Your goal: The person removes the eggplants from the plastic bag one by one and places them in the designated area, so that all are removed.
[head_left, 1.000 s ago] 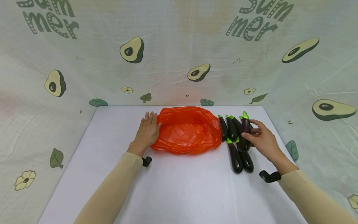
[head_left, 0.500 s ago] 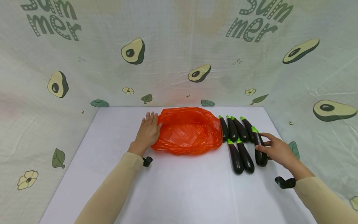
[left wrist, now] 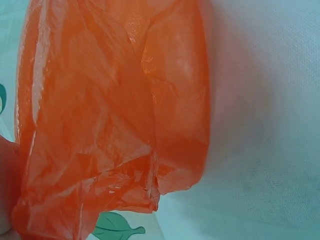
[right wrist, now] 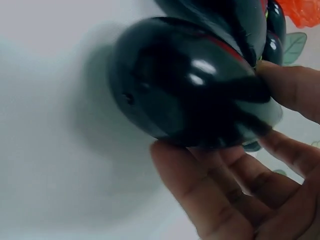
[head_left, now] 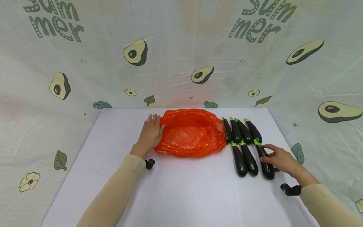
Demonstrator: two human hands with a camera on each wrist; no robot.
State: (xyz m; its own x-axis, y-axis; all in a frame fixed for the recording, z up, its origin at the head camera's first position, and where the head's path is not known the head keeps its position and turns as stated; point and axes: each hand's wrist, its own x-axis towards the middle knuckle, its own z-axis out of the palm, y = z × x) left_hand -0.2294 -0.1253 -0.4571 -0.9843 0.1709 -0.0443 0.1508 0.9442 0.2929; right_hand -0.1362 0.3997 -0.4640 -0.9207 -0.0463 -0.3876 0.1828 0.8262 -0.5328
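Note:
An orange-red plastic bag [head_left: 188,135] sits with its mouth spread at the middle back of the table. My left hand [head_left: 151,131] rests against the bag's left side with its fingers straight. In the left wrist view the bag [left wrist: 100,110] fills most of the frame, and a bit of the hand shows at the left edge. With thumb and fingers on either side, my right hand [head_left: 280,160] grips an eggplant [head_left: 264,159] at the front right of a group. The right wrist view shows the glossy rounded end of that eggplant [right wrist: 180,90] close up.
Several more dark eggplants [head_left: 249,159] with green caps lie side by side in two rows, right of the bag. The white table [head_left: 193,192] ends at a back wall of printed cloth [head_left: 170,85]; similar cloth hangs on both sides.
My right hand has carried the eggplant from above the group rightward and toward me, into the front row's right end. The left hand and the bag have stayed put.

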